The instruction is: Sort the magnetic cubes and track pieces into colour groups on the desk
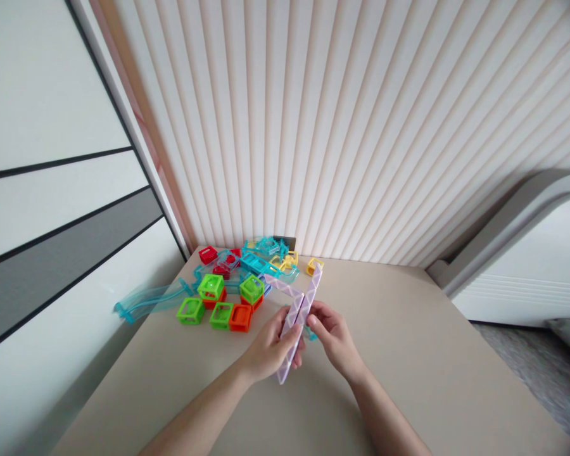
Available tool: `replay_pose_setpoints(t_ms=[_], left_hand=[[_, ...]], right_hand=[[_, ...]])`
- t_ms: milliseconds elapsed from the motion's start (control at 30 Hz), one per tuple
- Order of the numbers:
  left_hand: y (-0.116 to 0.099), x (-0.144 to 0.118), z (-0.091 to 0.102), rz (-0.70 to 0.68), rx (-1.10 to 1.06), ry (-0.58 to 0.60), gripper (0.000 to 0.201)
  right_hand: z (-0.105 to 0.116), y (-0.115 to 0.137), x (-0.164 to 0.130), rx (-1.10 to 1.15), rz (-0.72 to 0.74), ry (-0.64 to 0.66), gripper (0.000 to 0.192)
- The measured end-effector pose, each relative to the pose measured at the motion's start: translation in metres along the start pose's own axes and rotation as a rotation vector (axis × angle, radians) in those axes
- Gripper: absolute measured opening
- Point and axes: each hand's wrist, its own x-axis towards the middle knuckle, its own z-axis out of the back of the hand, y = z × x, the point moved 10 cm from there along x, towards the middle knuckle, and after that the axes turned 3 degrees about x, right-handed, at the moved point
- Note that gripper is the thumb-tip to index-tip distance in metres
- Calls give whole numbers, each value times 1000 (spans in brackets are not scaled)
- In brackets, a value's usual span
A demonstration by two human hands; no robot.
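A lilac and white snake puzzle (292, 320) is held up over the table, folded into long sections lying side by side. One end of it sticks out to the upper left, and another points up and away. My left hand (270, 345) is closed around its lower part, thumb across the front. The fingers of my right hand (331, 332) pinch the right-hand section higher up. Behind my hands, a small teal piece (310, 333) shows partly; the rest of it is hidden.
Left of my hands stand green cube frames (222, 315) and orange cube frames (240, 318). Clear teal track pieces (259, 265) pile up behind them, and one teal track (154, 301) overhangs the table's left edge. A yellow cube frame (314, 266) sits near the ribbed wall (313, 126).
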Motion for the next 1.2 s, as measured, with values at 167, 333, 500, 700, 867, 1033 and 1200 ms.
replay_pose_setpoints(t_ms=[167,333,500,700,867,1033,1200], left_hand=[[10,-16,-30,187,-200,381,47],[8,-25,-32,248,-103,466,48],[3,-17,-11,217,156,366,56],[-3,-18,-1,216,500,379,51],[-8,-16,-1,109,731,344,42],[-8,-14,7,86,811,267,45],[-11,-12,10,56,802,232,44]], right_hand=[[20,-5,1,318,-163,-95,73],[1,-16,-10,382,-434,184,98],[19,-4,-6,331,-357,197,92],[13,11,-12,-33,-259,382,65],[-6,7,-18,-259,-236,466,46],[-7,9,-13,-380,-179,369,26],[-9,18,-14,-447,-136,352,19]])
